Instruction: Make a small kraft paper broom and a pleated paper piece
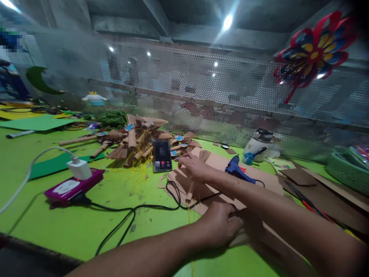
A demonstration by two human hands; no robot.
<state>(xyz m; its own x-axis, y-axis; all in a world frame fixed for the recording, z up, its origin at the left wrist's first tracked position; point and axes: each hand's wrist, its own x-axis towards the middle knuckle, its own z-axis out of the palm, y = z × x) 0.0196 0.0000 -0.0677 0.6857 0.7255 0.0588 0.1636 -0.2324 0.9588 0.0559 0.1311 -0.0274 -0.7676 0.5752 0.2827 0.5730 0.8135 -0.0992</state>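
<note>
My left hand (217,225) is closed at the near edge of the brown paper (272,181), thumb and fingers pressed together on what looks like a sheet of it. Stretched across the table, my right hand (194,168) has its fingers extended beside a phone (162,163) that stands tilted up. Under that hand lies a small rolled and pleated brown paper broom (190,192) with yellow threads; the hand partly hides it. A blue hot glue gun (239,171) rests on the paper, beyond my right forearm. Its fingers hold nothing visible.
Several paper brooms (132,139) with blue round stickers are piled behind the phone. A purple power strip (75,187) with a white charger stands left, its black cable looping forward. At right are scissors (307,204), a bottle (258,144) and a green basket (346,171). Perforated metal backs the table.
</note>
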